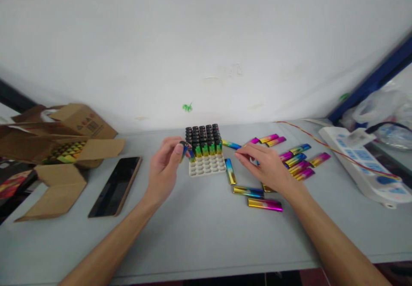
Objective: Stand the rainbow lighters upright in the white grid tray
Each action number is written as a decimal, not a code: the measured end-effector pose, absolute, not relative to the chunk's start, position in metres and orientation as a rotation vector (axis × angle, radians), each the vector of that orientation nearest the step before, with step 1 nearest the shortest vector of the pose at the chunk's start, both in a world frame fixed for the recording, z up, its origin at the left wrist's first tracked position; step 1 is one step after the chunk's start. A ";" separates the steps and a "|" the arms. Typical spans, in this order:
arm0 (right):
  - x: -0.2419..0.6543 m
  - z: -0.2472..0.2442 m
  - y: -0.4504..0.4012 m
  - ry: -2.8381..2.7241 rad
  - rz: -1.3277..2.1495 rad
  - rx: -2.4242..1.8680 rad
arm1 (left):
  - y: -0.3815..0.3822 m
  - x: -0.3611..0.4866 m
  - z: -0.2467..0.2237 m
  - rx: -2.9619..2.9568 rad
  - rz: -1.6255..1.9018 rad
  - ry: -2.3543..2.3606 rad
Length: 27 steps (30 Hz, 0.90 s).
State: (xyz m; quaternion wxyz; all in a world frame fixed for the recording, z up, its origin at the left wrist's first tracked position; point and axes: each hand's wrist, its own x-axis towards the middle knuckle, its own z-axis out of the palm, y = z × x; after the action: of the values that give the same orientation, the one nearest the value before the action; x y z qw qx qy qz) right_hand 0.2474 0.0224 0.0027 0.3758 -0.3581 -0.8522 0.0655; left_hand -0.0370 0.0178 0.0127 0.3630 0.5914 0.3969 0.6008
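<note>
Between thumb and fingers, my left hand (165, 165) pinches a blue lighter (184, 148) with a black top, at the left side of a white tray (207, 172) with round holes. A second blue-and-yellow lighter (192, 155) is beside it, near the tray's edge. Rows of upright black-topped lighters (202, 138) fill the tray's back part; the front holes are bare. My right hand (265, 163) is over the loose lighters, thumb and forefinger close together; whether anything is between them is too small to tell. A blue-and-gold lighter (230, 171) lies between the tray and that hand.
Several shiny lighters (296, 160) lie scattered on the right. A white power strip (363, 165) and a red-yellow cord (317, 138) are farther right. A phone (116, 185) lies at left, beside an open cardboard box (64, 187) holding lighters. A white wall stands behind.
</note>
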 end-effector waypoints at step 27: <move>0.259 0.010 0.026 -2.101 0.098 -1.042 | 0.035 -0.049 -0.010 2.313 1.346 1.382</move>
State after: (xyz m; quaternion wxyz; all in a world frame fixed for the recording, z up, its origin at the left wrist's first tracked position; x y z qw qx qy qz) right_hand 0.2585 0.0261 0.0098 0.3870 -0.4092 -0.8254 0.0384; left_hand -0.0485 0.0350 -0.0097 0.0647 0.7664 0.4578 0.4460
